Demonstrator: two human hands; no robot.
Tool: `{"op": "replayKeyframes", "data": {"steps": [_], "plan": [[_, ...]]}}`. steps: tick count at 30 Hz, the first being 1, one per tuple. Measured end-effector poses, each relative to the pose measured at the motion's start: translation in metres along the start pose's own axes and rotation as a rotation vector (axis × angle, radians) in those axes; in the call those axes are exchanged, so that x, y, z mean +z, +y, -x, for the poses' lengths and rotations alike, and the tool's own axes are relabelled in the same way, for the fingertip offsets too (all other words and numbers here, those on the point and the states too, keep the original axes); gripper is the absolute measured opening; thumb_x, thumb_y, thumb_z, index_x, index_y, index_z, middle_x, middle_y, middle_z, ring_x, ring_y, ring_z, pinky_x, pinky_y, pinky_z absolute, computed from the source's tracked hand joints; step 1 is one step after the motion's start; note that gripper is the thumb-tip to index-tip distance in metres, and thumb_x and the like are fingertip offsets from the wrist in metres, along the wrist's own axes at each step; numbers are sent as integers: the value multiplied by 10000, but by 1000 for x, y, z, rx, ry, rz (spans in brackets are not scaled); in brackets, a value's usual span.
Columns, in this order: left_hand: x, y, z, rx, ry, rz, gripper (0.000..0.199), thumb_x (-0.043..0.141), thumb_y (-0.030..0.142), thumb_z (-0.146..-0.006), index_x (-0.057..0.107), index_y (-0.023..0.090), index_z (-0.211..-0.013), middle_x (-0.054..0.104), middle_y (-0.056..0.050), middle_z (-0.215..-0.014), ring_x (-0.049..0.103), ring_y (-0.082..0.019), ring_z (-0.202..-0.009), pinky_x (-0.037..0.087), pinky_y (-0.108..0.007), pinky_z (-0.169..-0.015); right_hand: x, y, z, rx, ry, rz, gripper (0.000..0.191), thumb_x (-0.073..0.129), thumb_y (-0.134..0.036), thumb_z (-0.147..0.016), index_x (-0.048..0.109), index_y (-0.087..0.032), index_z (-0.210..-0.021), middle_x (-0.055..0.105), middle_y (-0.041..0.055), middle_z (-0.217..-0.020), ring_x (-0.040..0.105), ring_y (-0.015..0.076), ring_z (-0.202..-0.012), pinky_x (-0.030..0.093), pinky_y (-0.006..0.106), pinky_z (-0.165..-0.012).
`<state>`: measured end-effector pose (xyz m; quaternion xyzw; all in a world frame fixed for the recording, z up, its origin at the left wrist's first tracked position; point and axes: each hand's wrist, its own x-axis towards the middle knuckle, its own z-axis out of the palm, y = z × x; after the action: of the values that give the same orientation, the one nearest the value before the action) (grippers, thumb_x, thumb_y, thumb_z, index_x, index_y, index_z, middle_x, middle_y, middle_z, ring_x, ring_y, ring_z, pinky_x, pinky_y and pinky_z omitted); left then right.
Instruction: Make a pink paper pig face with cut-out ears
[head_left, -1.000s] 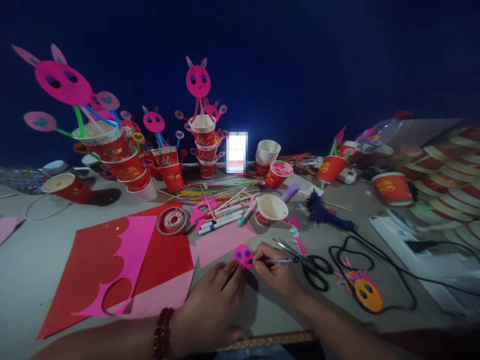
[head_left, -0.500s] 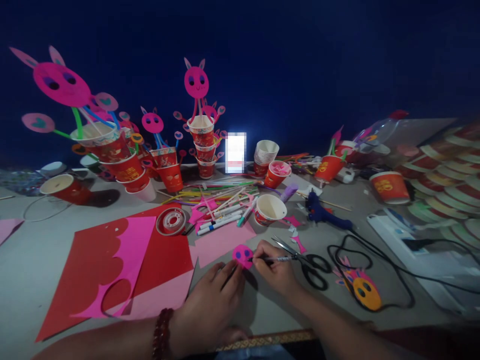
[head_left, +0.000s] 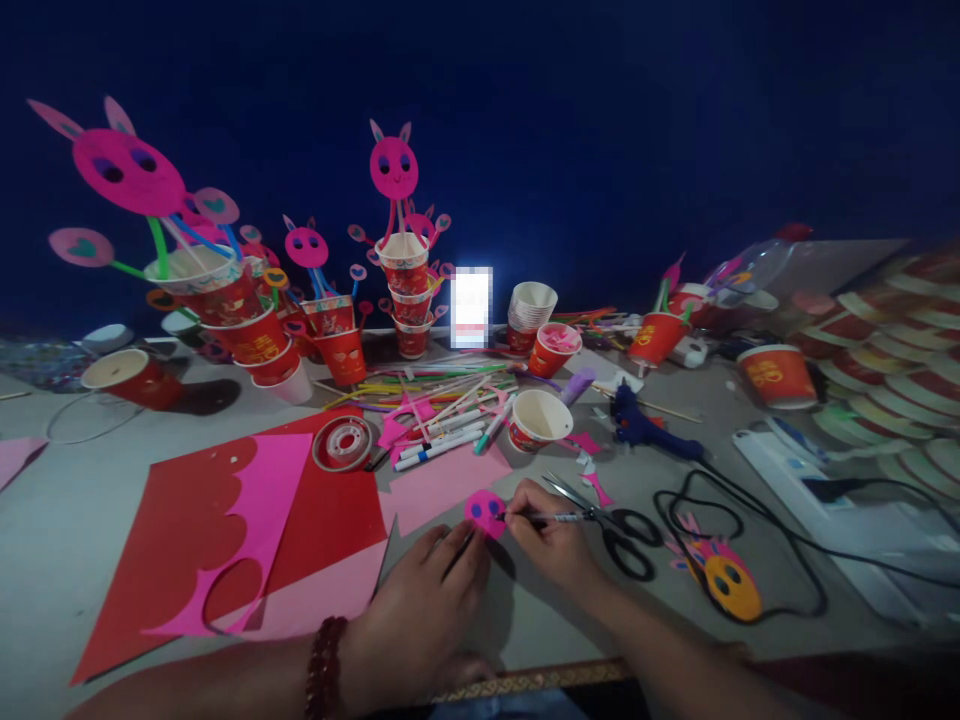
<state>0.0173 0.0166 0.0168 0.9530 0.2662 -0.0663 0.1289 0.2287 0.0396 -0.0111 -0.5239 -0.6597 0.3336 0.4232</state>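
A small pink paper disc [head_left: 484, 511] with two purple-blue eye spots lies on the table. My left hand [head_left: 431, 595] rests flat beside it, fingers stretched out and fingertips against its lower left edge. Closed around a slim black marker pen [head_left: 559, 517] is my right hand [head_left: 549, 540], and the tip meets the right side of the disc. Just right of that hand lie scissors [head_left: 622, 535] with black handles, blades apart. A pale pink paper sheet [head_left: 442, 490] is behind the disc.
Red card [head_left: 187, 520] with cut pink paper [head_left: 259, 500] lies left. Several markers [head_left: 442, 447] and a paper cup [head_left: 538, 420] stand behind my hands. A blue glue gun [head_left: 649, 425], its looped black cord [head_left: 757, 480] and an orange paper face [head_left: 733, 590] are right.
Both hands hold nearly the same place; the pen tip stays at the disc. The view has shifted very slightly.
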Motion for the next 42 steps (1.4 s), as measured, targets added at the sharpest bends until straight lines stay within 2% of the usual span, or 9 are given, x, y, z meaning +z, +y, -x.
{"op": "replayKeyframes", "data": {"steps": [28,35,42], "plan": [[-3,0,0,-6,-17,23,915,387,728,-905,343,38,-1504,357,-244,-1549,274,-370,-1457,262,-505,-1166,-1,-4,-1,13,8,-32,147,508,-172,-769,518,-220,-631,482,-51,-555,452,127,-508,349,236,-501],[-4,1,1,-9,-17,2,940,354,753,-900,335,35,-1507,365,-235,-1548,303,-374,-1441,284,-502,-1155,-2,-4,1,47,119,-168,163,534,-190,-803,521,-225,-643,488,-44,-581,469,129,-527,381,236,-500],[-1,0,-1,-10,26,-38,803,417,661,-940,400,61,-1473,439,-214,-1503,358,-344,-1402,317,-487,-1134,-2,-1,1,56,104,-194,108,540,-196,-814,530,-229,-712,497,-50,-570,479,132,-515,393,235,-482]]}}
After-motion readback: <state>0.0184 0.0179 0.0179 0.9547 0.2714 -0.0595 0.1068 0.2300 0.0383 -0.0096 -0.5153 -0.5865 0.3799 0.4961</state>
